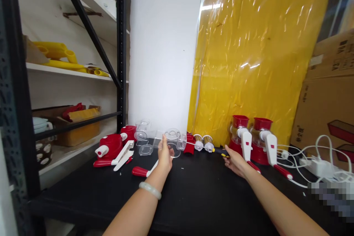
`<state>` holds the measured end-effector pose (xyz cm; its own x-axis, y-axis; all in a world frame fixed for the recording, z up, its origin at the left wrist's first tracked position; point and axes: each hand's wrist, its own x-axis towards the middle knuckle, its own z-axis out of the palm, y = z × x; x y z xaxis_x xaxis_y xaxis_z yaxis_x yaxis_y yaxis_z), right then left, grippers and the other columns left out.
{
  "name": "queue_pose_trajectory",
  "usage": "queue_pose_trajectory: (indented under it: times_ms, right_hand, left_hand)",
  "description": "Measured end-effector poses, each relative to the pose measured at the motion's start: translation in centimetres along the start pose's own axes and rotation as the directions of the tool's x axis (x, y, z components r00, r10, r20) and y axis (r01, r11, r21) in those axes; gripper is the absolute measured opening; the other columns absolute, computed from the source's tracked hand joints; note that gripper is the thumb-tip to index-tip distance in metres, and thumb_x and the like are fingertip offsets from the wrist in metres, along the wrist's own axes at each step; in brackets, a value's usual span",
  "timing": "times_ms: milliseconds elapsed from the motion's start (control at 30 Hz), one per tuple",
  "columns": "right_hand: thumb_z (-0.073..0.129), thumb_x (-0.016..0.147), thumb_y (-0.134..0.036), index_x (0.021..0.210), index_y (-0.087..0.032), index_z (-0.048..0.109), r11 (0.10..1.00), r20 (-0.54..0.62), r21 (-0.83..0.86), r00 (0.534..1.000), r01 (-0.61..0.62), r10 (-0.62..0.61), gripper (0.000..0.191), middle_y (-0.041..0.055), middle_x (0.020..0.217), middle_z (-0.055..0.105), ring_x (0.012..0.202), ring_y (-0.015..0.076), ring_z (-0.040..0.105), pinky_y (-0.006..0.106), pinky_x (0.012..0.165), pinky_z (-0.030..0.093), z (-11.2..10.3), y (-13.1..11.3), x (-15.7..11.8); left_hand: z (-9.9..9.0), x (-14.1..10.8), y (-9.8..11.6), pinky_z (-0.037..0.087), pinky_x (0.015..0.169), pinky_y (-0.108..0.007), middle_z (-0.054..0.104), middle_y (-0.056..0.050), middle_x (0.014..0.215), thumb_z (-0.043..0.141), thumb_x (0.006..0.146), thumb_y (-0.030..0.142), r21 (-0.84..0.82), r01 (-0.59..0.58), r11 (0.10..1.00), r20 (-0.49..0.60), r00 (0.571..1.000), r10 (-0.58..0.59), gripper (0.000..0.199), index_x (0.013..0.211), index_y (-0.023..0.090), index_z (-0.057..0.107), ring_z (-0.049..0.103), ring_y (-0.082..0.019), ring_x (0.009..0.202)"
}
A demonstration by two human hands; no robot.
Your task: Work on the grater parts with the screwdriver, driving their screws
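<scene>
My left hand point(165, 156), with a pale bangle at the wrist, is closed around a clear plastic housing point(181, 141). A screwdriver point(219, 152) with a black and yellow handle is gripped in my right hand point(235, 160). Its thin shaft points left, and the tip reaches the open end of the housing; whether it touches is too small to tell. Behind the shaft lie metal grating drums point(203, 143) with white rims and a red plastic part point(189, 143). A crank handle point(140, 171) with a red grip lies below my left hand, partly hidden by the forearm.
Two assembled rotary graters point(240, 138) stand at right, near white cables point(326, 155). Red bases point(110, 146), white crank arms point(123, 155) and another clear housing point(142, 136) lie at left on the black table point(204, 195). A shelf rack point(120, 44) borders the left side; cartons point(318, 99) the right.
</scene>
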<state>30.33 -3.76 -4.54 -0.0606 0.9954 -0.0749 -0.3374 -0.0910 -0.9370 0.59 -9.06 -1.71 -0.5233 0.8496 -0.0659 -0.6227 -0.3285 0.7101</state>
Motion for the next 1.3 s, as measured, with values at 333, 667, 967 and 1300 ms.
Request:
queue_pose_trajectory:
  times_ms: [333,667,967,1300]
  right_hand:
    - [0.090,0.056,-0.012,0.100,-0.024,0.073,0.973,0.142,0.089,0.964,0.214,-0.225,0.049,0.0036,0.099,0.074,0.090,0.0176,0.070,0.026,0.080,0.057,-2.8,1.3,-0.7]
    - [0.058,0.087,-0.061,0.071,-0.020,0.062,0.972,-0.110,-0.204,0.984,0.117,-0.142,0.044,0.0034,0.053,0.060,0.037,0.0140,0.051,0.027,0.036,0.043,-2.6,1.6,-0.4]
    - [0.078,0.065,-0.018,0.088,-0.028,0.065,0.961,0.002,0.221,0.985,0.167,-0.171,0.028,-0.0026,0.071,0.064,0.058,0.0135,0.060,0.025,0.053,0.052,-1.9,0.8,-1.2]
    - [0.065,0.084,-0.059,0.074,-0.021,0.060,0.988,-0.053,-0.071,0.989,0.136,-0.140,0.040,-0.0047,0.042,0.046,0.033,0.0086,0.034,0.021,0.036,0.027,-1.5,1.1,-1.7]
  left_hand:
    - [0.2,-0.1,-0.4,0.037,0.050,-0.018,0.048,0.005,0.068,0.077,0.060,0.071,0.049,-0.013,0.999,0.025,1.000,0.012,0.062,0.095,0.024,0.057,0.044,-0.005,0.050]
    - [0.4,-0.2,-0.8,0.037,0.050,-0.017,0.048,0.006,0.067,0.075,0.064,0.070,0.057,0.028,0.998,0.017,0.999,-0.029,0.060,0.100,0.025,0.058,0.043,-0.004,0.048]
    - [0.2,0.2,-0.8,0.040,0.050,-0.018,0.048,0.005,0.067,0.073,0.062,0.074,0.031,0.027,0.999,-0.004,1.000,-0.027,0.063,0.099,0.025,0.057,0.046,-0.005,0.049]
    - [0.2,-0.2,-0.5,0.040,0.050,-0.016,0.048,0.005,0.069,0.071,0.063,0.075,0.056,0.043,0.998,0.004,0.999,-0.043,0.068,0.106,0.024,0.057,0.045,-0.004,0.050]
